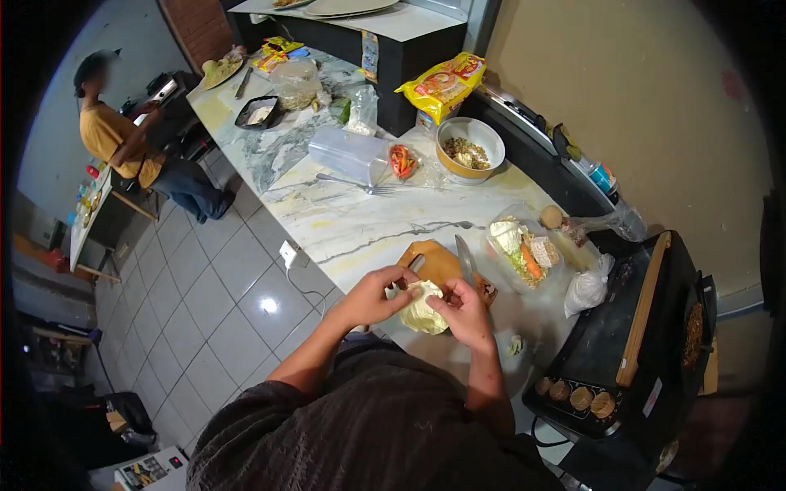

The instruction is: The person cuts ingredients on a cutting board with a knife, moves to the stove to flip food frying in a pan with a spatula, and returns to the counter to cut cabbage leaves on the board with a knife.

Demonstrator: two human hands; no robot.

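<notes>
the left hand point(382, 296) and right hand point(463, 313) both pinch a pale cabbage piece point(424, 315), likely so it stays steady, by the near edge of the tabletop point(368, 237), close to the board point(438, 262).

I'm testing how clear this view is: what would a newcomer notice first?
Probably the pale cabbage held by the left hand and right hand, low in the centre. Next, the bright yellow bag just beyond the bowl, then the large black cooker with round knobs at right.
</notes>
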